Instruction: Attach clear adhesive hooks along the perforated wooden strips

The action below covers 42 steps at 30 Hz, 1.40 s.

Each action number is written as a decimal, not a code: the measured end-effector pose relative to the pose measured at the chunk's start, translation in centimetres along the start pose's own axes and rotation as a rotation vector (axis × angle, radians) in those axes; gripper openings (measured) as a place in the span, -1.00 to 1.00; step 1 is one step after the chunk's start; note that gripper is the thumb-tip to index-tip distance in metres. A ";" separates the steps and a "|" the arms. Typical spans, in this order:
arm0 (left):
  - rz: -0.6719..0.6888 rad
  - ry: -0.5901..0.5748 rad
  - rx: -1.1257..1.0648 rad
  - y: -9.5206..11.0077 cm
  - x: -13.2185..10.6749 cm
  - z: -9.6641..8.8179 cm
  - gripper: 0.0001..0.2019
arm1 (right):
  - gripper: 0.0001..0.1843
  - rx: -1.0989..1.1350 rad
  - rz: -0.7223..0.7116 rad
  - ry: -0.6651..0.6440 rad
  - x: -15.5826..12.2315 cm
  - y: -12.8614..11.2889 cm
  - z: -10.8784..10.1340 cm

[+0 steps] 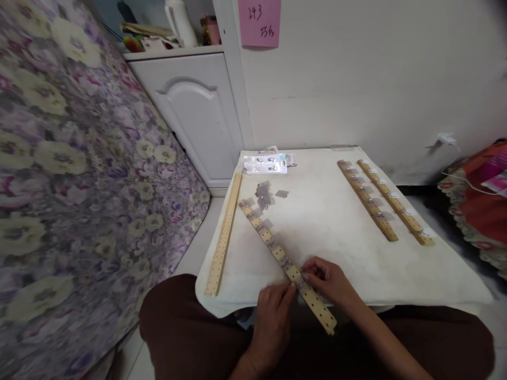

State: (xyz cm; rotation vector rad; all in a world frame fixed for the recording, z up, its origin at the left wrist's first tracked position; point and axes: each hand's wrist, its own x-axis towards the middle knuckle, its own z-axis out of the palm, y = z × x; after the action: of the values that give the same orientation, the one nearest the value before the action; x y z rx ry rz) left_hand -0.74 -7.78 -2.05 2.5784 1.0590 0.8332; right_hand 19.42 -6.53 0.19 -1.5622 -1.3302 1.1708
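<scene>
A narrow wooden strip with rows of holes lies slantwise across the table, its near end jutting past the front edge. Metal clips and see-through plastic tabs sit along it at intervals. My left hand is closed at the strip's left edge, thumb pressed against it. On the other side, my right hand has its fingertips pinched together by a metal clip; whatever is between them is too small to make out. Beyond the strip is a small pile of clear plastic pieces.
A second holed strip, without clips, lies along the table's left side. Two strips with clips and tabs lie at the right. Clear packaging lies at the back left. A floral curtain hangs on the left.
</scene>
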 end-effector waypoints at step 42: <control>0.128 0.262 0.131 -4.1 -1.6 2.9 -0.72 | -0.75 -0.029 -0.012 0.345 21.0 -3.6 -1.3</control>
State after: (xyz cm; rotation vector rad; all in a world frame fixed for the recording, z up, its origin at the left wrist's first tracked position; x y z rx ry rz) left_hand -2.32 -5.94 -6.73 2.7248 1.0565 1.1982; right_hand 20.42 14.82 0.46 -1.6846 -1.1296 0.8294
